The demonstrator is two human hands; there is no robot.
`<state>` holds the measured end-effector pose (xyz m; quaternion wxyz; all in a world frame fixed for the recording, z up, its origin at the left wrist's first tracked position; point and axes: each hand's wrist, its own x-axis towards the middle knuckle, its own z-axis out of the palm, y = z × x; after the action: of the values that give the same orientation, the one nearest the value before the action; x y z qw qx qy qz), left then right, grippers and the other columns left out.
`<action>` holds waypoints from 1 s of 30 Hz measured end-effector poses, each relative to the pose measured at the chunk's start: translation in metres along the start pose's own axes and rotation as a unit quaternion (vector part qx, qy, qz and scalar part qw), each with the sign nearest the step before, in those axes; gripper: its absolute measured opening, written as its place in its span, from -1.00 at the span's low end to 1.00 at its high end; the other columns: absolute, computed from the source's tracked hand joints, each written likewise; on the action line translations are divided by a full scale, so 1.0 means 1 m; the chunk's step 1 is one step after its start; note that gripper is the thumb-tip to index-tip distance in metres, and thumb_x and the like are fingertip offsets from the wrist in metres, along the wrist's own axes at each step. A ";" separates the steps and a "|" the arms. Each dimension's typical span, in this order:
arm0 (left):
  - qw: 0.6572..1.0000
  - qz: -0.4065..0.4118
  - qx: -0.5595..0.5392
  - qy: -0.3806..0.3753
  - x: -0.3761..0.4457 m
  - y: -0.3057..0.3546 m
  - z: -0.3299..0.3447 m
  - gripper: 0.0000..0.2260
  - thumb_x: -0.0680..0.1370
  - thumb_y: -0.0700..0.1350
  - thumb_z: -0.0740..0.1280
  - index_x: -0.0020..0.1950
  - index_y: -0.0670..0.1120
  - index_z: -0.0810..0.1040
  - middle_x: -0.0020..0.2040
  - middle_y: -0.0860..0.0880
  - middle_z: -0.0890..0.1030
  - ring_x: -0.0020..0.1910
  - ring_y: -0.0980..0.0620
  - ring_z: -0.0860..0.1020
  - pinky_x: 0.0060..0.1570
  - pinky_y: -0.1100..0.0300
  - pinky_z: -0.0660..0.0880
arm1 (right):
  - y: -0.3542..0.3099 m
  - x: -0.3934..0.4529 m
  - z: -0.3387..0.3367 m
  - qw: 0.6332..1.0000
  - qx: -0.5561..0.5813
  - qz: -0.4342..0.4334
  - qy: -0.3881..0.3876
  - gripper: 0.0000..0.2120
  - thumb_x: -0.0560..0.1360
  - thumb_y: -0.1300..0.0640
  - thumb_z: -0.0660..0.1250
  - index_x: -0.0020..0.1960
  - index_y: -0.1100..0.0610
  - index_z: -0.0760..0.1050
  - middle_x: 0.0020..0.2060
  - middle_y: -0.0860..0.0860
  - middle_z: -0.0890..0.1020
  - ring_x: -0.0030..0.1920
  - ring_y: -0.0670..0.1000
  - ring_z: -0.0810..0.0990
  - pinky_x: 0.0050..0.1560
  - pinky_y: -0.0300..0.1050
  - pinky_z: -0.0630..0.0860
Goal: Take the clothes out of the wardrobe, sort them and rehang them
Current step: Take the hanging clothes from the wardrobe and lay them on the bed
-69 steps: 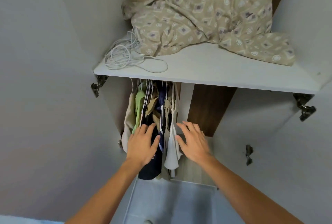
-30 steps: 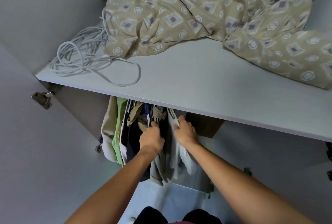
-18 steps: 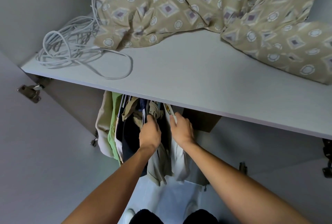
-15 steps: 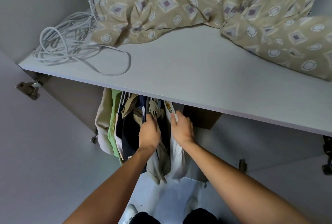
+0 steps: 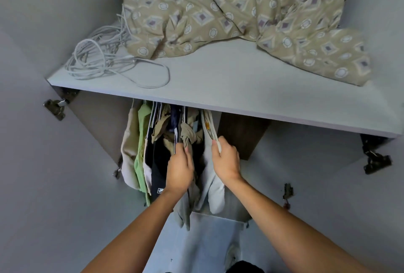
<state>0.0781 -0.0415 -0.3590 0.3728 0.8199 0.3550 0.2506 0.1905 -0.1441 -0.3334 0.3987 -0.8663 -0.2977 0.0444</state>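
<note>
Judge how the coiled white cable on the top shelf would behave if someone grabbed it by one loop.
The white cable would probably come up floppy, since its loops lie loose and uneven on the shelf. It may snag: strands cross, and some run under the patterned bedding. One long loop would likely trail.

head cam | looks forward and down | close before open wardrobe shelf (image 5: 218, 88) | single view

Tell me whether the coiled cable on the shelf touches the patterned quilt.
Touching. The head view shows the cable's strands running under the quilt's left edge.
</note>
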 end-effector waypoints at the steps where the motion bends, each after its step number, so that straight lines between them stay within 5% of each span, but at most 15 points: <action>1: 1.000 0.012 -0.002 -0.004 -0.008 -0.003 -0.009 -0.84 0.75 -0.07 0.10 -0.01 -0.06 0.32 -0.41 -0.03 0.43 -0.54 0.02 0.39 -0.49 0.11 0.22 | -0.005 -0.008 -0.001 1.000 -0.002 0.005 0.006 -0.63 0.70 0.00 0.21 -0.25 -0.04 0.19 -0.48 -0.07 0.36 -0.44 0.07 0.37 -0.33 0.06 0.39; 10: 0.998 0.061 0.008 -0.030 -0.068 -0.040 -0.087 -0.81 0.75 -0.02 0.09 -0.04 -0.02 0.32 -0.40 0.02 0.40 -0.47 0.01 0.40 -0.47 0.04 0.28 | -0.040 -0.100 0.013 0.996 0.065 0.067 -0.003 -0.63 0.71 0.01 0.22 -0.26 -0.04 0.27 -0.46 -0.08 0.40 -0.47 -0.11 0.40 -0.40 -0.18 0.27; 14: 0.997 0.020 -0.067 -0.014 -0.112 -0.044 -0.120 -0.75 0.76 -0.06 0.14 -0.13 0.03 0.31 -0.36 0.01 0.36 -0.41 0.06 0.35 -0.37 0.04 0.32 | -0.047 -0.136 0.017 0.992 0.088 0.077 -0.037 -0.66 0.71 0.00 0.22 -0.24 -0.07 0.32 -0.42 -0.09 0.44 -0.43 -0.15 0.42 -0.39 -0.25 0.31; 21: 0.994 -0.070 -0.078 0.036 -0.209 -0.059 -0.149 -0.77 0.74 -0.08 0.22 -0.09 -0.10 0.45 -0.29 -0.11 0.49 -0.33 0.04 0.39 -0.26 0.03 0.36 | -0.042 -0.220 0.036 0.978 0.153 0.082 -0.115 -0.67 0.69 -0.02 0.24 -0.22 0.04 0.37 -0.42 0.02 0.46 -0.42 -0.05 0.40 -0.37 0.01 0.36; 25: 0.988 -0.119 -0.066 0.073 -0.276 -0.062 -0.166 -0.80 0.73 -0.10 0.25 -0.08 -0.05 0.51 -0.25 -0.01 0.56 -0.26 0.08 0.47 -0.20 0.18 0.41 | -0.045 -0.276 0.040 0.970 0.159 0.068 -0.170 -0.66 0.66 -0.05 0.23 -0.22 0.08 0.31 -0.42 0.04 0.42 -0.37 0.14 0.42 -0.34 0.16 0.38; 30: 0.977 -0.166 -0.090 0.099 -0.349 -0.072 -0.197 -0.76 0.71 -0.03 0.25 -0.16 0.10 0.47 -0.31 0.19 0.48 -0.27 0.15 0.43 -0.22 0.26 0.37 | -0.063 -0.341 0.037 0.953 0.182 0.068 -0.234 -0.70 0.66 0.07 0.27 -0.21 0.11 0.30 -0.41 -0.03 0.39 -0.39 -0.05 0.34 -0.33 -0.07 0.34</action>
<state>-0.3007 -0.1910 -0.3497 0.4444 0.6838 0.4972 0.2961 -0.1304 -0.2759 -0.3680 0.4644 -0.7627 -0.3099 0.3263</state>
